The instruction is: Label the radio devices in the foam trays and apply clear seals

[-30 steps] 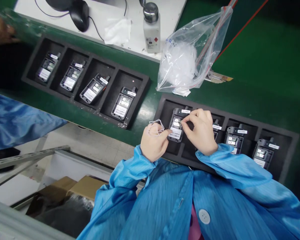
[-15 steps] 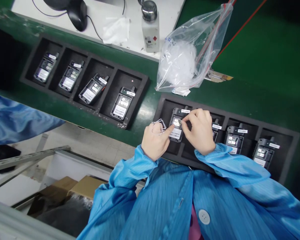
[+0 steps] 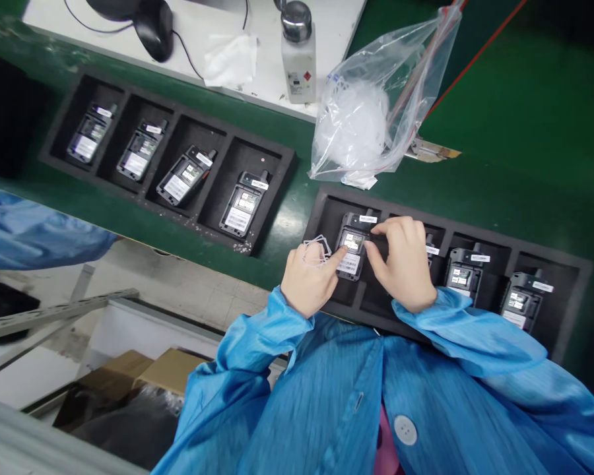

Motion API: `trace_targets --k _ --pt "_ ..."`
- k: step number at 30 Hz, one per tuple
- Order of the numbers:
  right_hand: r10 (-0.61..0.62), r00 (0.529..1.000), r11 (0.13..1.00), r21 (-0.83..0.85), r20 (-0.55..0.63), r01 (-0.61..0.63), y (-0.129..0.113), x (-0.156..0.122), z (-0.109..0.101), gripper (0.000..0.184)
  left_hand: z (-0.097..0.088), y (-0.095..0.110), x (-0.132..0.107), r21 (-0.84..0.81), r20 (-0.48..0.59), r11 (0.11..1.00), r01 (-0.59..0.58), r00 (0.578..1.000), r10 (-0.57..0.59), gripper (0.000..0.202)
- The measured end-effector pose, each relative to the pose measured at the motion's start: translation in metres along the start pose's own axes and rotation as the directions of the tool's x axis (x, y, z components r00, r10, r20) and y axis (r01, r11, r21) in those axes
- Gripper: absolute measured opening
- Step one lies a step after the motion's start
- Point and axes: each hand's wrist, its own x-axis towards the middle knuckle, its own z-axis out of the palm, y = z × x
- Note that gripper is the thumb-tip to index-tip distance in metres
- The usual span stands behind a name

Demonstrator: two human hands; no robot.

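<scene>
My left hand (image 3: pixel 307 282) has its index finger stretched onto a handheld radio (image 3: pixel 350 262), whose open back shows a lit inner bay and white labels. Several thin white square frames (image 3: pixel 317 251) sit about its curled fingers. My right hand (image 3: pixel 403 260) hovers at the radio's right side, thumb and index finger apart, with nothing visible between them. The radio lies in the leftmost compartment of a black foam tray (image 3: pixel 581 264). Another radio (image 3: pixel 429 249) is mostly hidden behind my right hand. Two more radios (image 3: pixel 466 270) (image 3: pixel 523 300) lie farther right in the tray.
A second foam tray (image 3: pixel 284 173) with several radios stands at the left. Behind my hands lies a clear plastic bag (image 3: pixel 356 125) of white pieces. A dispenser bottle (image 3: pixel 298 63), a tissue (image 3: pixel 231 61) and a black device (image 3: pixel 153 30) are on the white surface.
My right hand has drawn back slightly to the right from the radio, and its thumb and index finger have parted. My left hand stays nearly still on the radio.
</scene>
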Motion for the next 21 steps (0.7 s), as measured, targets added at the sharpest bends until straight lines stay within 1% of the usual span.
trace_targets --k 2,5,7,11,13,16,21 --pt "-0.075 0.996 0.997 -0.012 0.037 0.075 0.001 -0.008 -0.007 0.019 0.000 0.000 -0.001 -0.003 0.003 1.000 -0.003 1.000 0.003 0.050" --pt "-0.162 0.979 0.980 -0.094 0.127 0.175 0.003 -0.020 -0.013 0.026 0.002 -0.001 -0.003 -0.022 0.018 1.000 -0.003 1.000 0.004 0.050" --pt "-0.191 0.967 0.962 -0.166 0.167 0.219 0.003 -0.025 -0.014 0.030 0.003 -0.001 -0.004 -0.030 0.024 1.000 -0.001 1.000 0.002 0.049" --pt "-0.237 0.952 0.919 -0.273 0.193 0.285 -0.001 -0.026 -0.016 0.033 0.003 0.001 -0.004 -0.028 0.034 0.999 0.024 0.999 -0.023 0.047" --pt "-0.230 0.951 0.914 -0.289 0.207 0.284 -0.005 -0.024 -0.018 0.031 0.002 0.003 -0.002 -0.015 0.033 0.999 0.042 0.999 -0.042 0.043" --pt "-0.188 0.955 0.937 -0.250 0.228 0.244 -0.007 -0.021 -0.020 0.029 0.000 0.006 0.001 0.004 0.030 0.999 0.053 0.998 -0.053 0.039" --pt "-0.122 0.974 0.970 -0.185 0.190 0.157 -0.006 -0.017 -0.019 0.041 -0.004 0.005 0.011 0.003 0.054 0.999 0.045 0.998 -0.045 0.052"
